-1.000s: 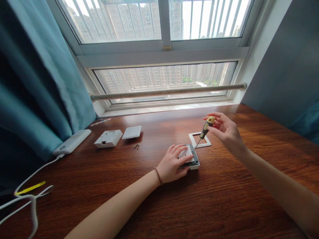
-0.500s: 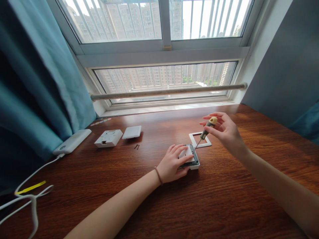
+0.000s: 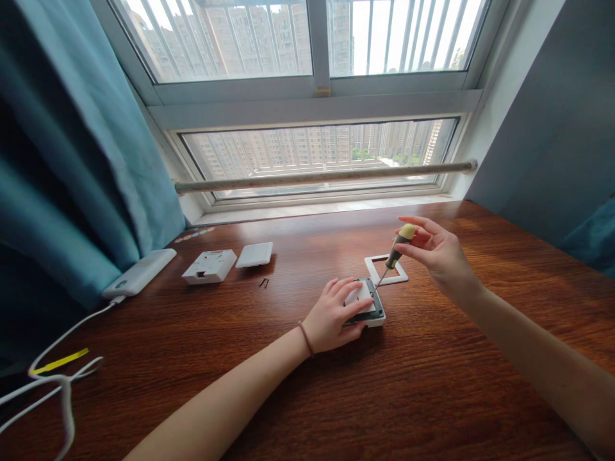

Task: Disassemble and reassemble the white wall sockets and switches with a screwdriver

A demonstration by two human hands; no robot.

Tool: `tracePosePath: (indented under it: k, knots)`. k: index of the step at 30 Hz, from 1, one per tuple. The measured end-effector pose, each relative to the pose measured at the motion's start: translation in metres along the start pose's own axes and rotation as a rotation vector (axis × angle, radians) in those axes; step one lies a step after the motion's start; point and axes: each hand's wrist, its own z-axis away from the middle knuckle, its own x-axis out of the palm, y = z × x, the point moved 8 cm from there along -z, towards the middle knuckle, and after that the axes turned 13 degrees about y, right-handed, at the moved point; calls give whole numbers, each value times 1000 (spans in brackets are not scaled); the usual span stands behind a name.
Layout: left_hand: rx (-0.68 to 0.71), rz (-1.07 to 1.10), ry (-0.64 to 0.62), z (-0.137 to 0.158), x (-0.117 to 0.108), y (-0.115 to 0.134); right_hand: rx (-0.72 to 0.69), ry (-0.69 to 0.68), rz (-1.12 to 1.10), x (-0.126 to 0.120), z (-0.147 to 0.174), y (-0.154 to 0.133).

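My right hand [image 3: 435, 253] grips a screwdriver [image 3: 400, 246] by its yellow and grey handle, thumb and fingers around it. The shaft slants down and its tip meets the right side of a wall socket [image 3: 377, 310], which has a white face and a dark frame on a white box. Pressed over that socket, my left hand [image 3: 339, 312] holds it on the table, fingers across the face and thumb along the near side. Just behind the socket lies a white square cover frame [image 3: 397, 278].
To the left on the wooden table [image 3: 288, 397] are a white mounting box [image 3: 209, 267], a white switch panel [image 3: 254, 255] and loose screws [image 3: 264, 282]. A white power strip [image 3: 139, 274] with a cable [image 3: 67, 397] lies by the blue curtain [image 3: 139, 192].
The fingers of my right hand have shifted round the screwdriver handle, and the hand has moved slightly right. My left hand and the socket stay put.
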Motion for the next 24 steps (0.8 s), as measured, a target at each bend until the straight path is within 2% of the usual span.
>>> tracePosePath:
  k: [6,12,15,17,20,22,24]
  knots:
    - [-3,-1,6,0,-1,0,34,-78,-99,9,5,-5]
    - [2,3,33,-1,-2,1,10,-93,5,9,3,7]
    - [9,5,34,-1,-3,2,60,-118,20,13,4,15]
    - [8,5,25,-1,-2,2,82,-101,-26,11,3,13]
    - [1,1,16,-1,-1,1,43,10,-26,-2,-2,3]
    - [2,-1,24,-1,-1,1,147,-25,104,-6,-1,13]
    - [10,0,38,-1,-2,1,404,-208,240,-1,13,42]
